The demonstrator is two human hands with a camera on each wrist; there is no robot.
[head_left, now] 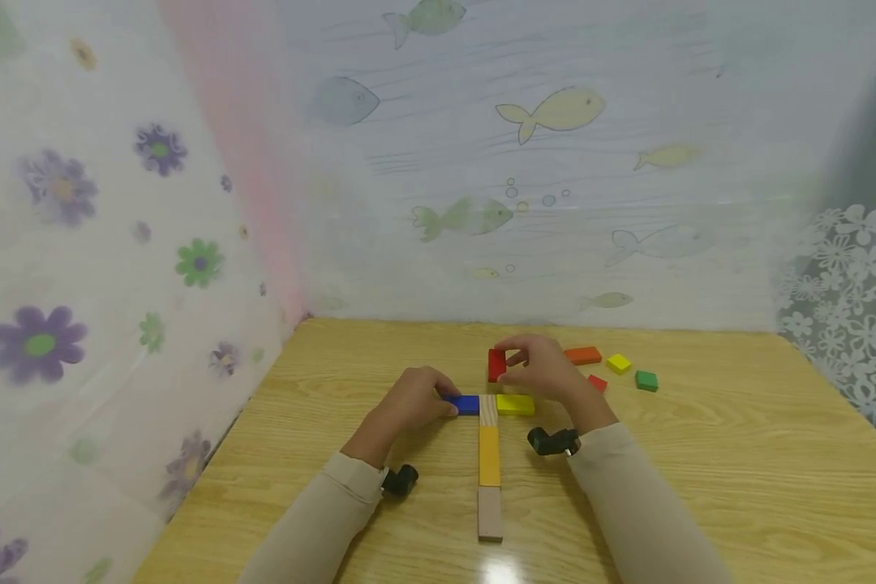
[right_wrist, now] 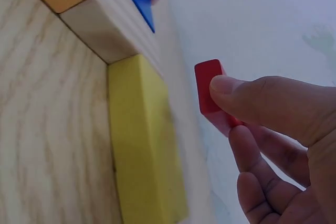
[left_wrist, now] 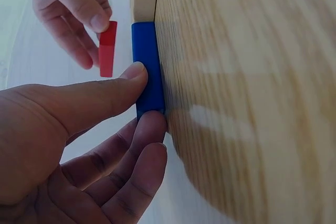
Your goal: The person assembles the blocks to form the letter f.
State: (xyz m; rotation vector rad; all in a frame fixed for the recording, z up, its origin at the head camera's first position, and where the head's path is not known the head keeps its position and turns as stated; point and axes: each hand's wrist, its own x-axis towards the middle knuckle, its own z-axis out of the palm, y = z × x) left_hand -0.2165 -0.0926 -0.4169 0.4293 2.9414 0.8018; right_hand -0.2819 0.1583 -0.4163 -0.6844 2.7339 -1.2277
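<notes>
While the right hand pinches a red rectangular block above the wood-grained counter, the left hand grips a blue rectangular block beside a pale wooden block; a stray bump could misalign that pair.

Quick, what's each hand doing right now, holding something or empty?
Left hand: closed, pinching the blue rectangular block.
Right hand: closed, pinching the red rectangular block.

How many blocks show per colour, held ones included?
Red blocks: 2
Yellow blocks: 2
Blue block: 1
Green block: 1
Red-orange block: 1
Light orange block: 1
Pale wood block: 1
Greyish-brown block: 1
Total visible: 10
</notes>
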